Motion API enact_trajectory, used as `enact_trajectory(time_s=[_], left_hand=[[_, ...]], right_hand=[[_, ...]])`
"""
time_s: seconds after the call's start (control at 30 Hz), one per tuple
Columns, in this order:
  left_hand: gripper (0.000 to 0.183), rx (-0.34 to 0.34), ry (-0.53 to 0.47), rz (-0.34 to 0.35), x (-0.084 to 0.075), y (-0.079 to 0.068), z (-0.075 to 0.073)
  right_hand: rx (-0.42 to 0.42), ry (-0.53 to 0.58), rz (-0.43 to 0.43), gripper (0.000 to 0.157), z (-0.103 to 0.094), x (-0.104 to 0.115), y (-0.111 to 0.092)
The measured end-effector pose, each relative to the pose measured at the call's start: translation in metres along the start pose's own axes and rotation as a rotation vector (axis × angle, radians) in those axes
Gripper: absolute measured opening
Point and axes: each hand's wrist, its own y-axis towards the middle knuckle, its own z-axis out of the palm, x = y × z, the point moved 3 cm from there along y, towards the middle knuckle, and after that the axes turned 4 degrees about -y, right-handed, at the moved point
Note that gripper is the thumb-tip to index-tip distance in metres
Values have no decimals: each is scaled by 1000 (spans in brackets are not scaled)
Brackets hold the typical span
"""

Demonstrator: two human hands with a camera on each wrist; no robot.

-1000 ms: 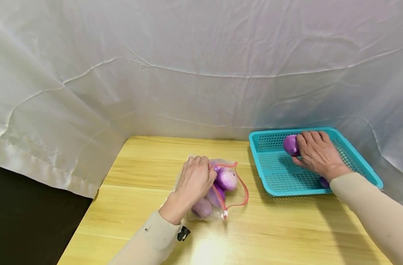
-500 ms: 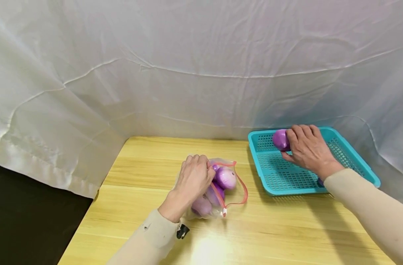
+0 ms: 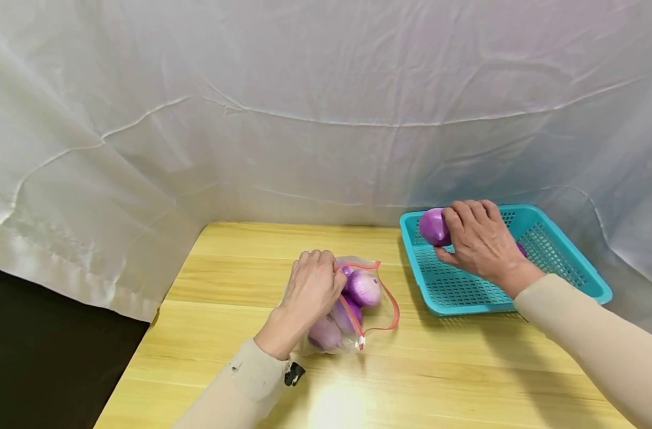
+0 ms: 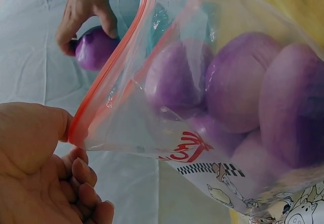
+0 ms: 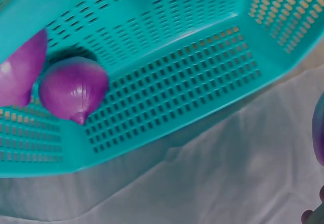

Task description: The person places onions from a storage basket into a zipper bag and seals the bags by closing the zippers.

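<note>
My left hand (image 3: 315,289) pinches the red zip edge of a clear zip bag (image 4: 152,128), which lies on the table and gapes to the right. Several purple onions (image 3: 364,288) rest inside it, seen through the plastic in the left wrist view. Above the left part of a turquoise basket (image 3: 465,310), my right hand (image 3: 478,241) grips another purple onion (image 3: 434,227). In the right wrist view only a sliver of that held onion (image 5: 319,130) shows at the right edge. Two onions (image 5: 74,89) lie in the basket at one end.
The basket stands at the right back of the wooden table (image 3: 234,262), close to a pale hanging cloth (image 3: 304,149). A dark area (image 3: 47,357) lies beyond the table's left edge.
My right hand has moved left across the basket and slightly up with the onion in its grip. The left hand stays at the bag with hardly any shift.
</note>
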Motion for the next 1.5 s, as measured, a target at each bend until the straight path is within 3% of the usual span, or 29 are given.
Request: enact_trajectory(time_s=[0.3, 0.6, 0.97, 1.17, 1.5], left_hand=[[15, -25, 51, 39, -1, 2, -1], [17, -107, 153, 147, -5, 2, -3], [11, -81, 106, 116, -1, 3, -6], [13, -63, 71, 102, -1, 3, -7], [14, -19, 44, 71, -1, 3, -9]], right_hand=[[-138, 43, -28, 80, -11, 27, 6], [-132, 71, -56, 77, -22, 46, 12], [-148, 120, -83, 74, -28, 74, 17], [-130, 157, -89, 74, -27, 102, 19], [-258, 264, -159, 71, -15, 158, 21]])
